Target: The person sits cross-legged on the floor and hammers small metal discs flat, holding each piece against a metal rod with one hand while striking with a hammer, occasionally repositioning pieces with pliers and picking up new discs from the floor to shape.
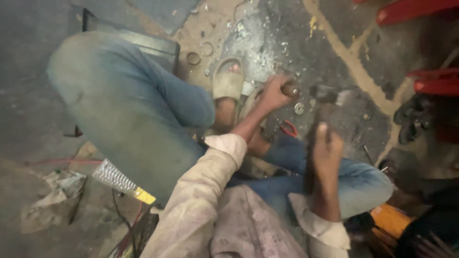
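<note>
A: What is gripped by the left hand (273, 93)?

B: A short dark cylindrical piece (290, 89) is clasped in a closed fist, its rounded end left showing just past the knuckles. It is held low over the floor (334, 43). Whether it touches the floor cannot be told.

A: And the right hand (327, 153)?

B: A long dark handle (311, 157) is wrapped by closed fingers, the thumb laid along it. From that grip the handle is carried up to a blurred hammer head (330, 95), seen just beside the left fist and slightly to its right. The blur hides the exact shape of the head.

A: What is found close to the left grip?

B: A small metal washer (299, 108) is seen on the floor just below the fist. Red-handled pliers (288, 128) are laid a little nearer the body, between the two grips. A sandalled foot (228, 83) is planted just to the left of the fist, and pale metal chips (258, 43) are scattered on the floor beyond it.

A: Farther off?

B: Two rings (200, 53) are left on the floor beyond the foot, well apart from both grips. A ribbed clear strip with a yellow end (122, 181) is seen far to the left of the handle grip, beside the blue-jeaned knee (124, 110). Red painted bars (416, 9) are seen far to the right.
</note>
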Available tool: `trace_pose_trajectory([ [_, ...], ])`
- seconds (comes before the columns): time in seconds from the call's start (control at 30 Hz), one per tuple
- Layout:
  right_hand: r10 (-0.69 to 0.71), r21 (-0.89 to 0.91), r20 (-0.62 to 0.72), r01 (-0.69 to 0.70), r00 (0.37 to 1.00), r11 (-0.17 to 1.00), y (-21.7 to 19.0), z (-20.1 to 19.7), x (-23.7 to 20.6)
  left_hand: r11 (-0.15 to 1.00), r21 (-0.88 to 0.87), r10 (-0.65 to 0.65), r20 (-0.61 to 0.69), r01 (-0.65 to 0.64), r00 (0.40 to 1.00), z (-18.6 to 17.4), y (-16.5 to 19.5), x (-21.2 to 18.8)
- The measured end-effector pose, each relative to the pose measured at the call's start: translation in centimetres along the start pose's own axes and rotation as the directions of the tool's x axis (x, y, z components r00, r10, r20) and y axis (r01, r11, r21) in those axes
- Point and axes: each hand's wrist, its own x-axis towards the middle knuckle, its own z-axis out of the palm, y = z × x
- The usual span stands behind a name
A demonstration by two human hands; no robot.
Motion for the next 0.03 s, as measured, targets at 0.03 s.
trace_pose_trajectory([
  [0.03,-0.010,0.002,-0.008,0.010,1.000,1.000,-0.64,0.09,-0.05,0.997,-0.018,-0.076,0.063,0.078,0.995,-0.18,-0.01,0.45],
])
